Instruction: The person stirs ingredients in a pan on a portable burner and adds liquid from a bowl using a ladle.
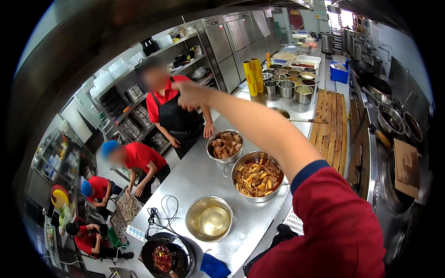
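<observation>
A bare forearm in a red sleeve with a navy cuff reaches up across the view and ends in my right hand (190, 95), which is blurred, with its fingers pointing down; nothing is seen in it. My left hand is out of view. Below the forearm on the steel table (174, 187) are a steel bowl of browned meat pieces (227, 145) and a two-handled steel pot of meat and yellow strips in red oil (258, 178). Nearer stands a bowl of pale yellow liquid (209, 219). A pan of dried red chillies (161, 258) sits over a black cooktop (187, 255).
A co-worker in a black apron (179, 111) stands across the table; others work at the left beside trays (128, 207). A power strip (136, 233), cables and blue cloth (215, 266) lie on the table. Steel containers (286, 88) stand farther back, a stove (377, 153) at right.
</observation>
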Available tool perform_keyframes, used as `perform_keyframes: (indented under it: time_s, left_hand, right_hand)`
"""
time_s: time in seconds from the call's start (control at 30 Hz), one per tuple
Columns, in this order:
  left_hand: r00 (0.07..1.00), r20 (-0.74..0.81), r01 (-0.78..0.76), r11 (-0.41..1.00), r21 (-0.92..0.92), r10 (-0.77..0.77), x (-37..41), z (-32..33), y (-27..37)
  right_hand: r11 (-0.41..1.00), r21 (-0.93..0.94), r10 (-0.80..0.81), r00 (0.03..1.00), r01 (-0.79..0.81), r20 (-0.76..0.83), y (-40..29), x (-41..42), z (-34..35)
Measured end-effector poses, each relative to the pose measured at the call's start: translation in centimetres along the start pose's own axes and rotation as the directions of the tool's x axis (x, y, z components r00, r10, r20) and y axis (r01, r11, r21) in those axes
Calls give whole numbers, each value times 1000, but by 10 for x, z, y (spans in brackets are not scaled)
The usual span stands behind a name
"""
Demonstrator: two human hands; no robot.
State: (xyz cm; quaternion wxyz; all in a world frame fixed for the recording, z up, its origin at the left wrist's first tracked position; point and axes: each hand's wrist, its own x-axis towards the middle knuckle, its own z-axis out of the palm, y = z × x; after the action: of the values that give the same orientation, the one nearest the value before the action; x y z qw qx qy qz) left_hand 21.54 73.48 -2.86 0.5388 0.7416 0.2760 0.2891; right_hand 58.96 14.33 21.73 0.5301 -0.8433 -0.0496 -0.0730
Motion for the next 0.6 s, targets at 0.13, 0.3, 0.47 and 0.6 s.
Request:
perform_keyframes:
  time_s: [0.13, 0.3, 0.47, 0.6]
  left_hand:
    - [984, 18, -180, 983, 22, 179, -41, 6, 30]
    - [925, 190, -331, 943, -19, 328, -101, 69, 74]
    - [831, 392, -313, 914, -257, 395, -155, 130, 96]
    - [502, 640, -572, 778, -259, 582, -186, 149, 129]
  right_hand:
    - [493, -799, -357, 918, 344, 175, 19, -76, 83]
    - [565, -531, -415, 774, 632, 479, 83, -165, 92]
    - [757, -411, -236, 799, 509, 554, 106, -215, 36]
    - [812, -336, -255, 808, 477, 531, 128, -235, 10]
